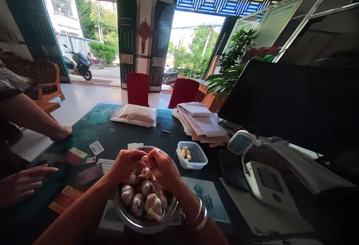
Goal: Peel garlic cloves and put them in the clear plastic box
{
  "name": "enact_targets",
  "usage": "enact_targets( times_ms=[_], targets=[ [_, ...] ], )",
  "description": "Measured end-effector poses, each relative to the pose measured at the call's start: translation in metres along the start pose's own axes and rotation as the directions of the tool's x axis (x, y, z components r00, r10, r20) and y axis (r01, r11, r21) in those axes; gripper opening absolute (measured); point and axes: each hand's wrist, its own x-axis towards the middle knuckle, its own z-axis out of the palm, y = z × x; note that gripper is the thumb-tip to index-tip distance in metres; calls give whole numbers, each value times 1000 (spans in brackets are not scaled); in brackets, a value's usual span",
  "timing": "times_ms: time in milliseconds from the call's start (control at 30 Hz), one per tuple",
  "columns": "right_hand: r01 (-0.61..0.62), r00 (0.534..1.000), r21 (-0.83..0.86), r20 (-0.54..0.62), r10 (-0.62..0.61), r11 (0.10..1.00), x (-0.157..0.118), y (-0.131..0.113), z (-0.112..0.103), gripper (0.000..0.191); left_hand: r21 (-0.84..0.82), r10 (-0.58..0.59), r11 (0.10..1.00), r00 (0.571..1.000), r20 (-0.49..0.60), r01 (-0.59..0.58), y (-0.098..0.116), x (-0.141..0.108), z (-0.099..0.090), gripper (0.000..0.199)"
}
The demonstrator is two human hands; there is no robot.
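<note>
It looks like a small street-front office or shop. A glass-topped desk (92, 125) at centre carries stacked papers (202, 123), and open doorways (84, 35) at top show parked scooters (80, 63).

Your table (112, 134) is dark and glass-topped. On it sit a steel bowl (146, 222) of garlic, a clear tub (193, 156), a paper stack (203, 123), a bag (136, 115), scattered cards (97, 147), and a white device (267, 183) at right.
</note>
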Motion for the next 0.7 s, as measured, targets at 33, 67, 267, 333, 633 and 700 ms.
enact_targets(
  times_ms=[33, 67, 267, 333, 633, 700],
  targets=[
    [5, 1000, 18, -2, -5, 1000, 0, 0, 0, 18, -26, -15, 1000, 1000, -4, 15, -1, 0, 0, 24],
    [8, 1000, 35, -5, -7, 999, 0, 0, -1, 17, -56, -31, 998, 999, -9, 31, -1, 0, 0, 25],
    [-46, 998, 164, -34, 53, 985, 2, 2, 0, 13, -235, -114, 965, 994, 5, 112, -3, 0, 3, 28],
    [-72, 995, 192, -49, 83, 979, 3, 1, 0, 13, -285, -115, 952, 993, 15, 114, -2, -1, 4, 26],
    [-14, 996, 150, -90, 28, 989, 4, 0, 1, 12, -401, -101, 905, 988, 117, 140, 2, 0, 1, 27],
    [5, 997, 124, -81, 5, 992, 3, 2, 2, 17, -418, -112, 895, 984, 136, 159, 4, 0, 1, 27]
  ],
)
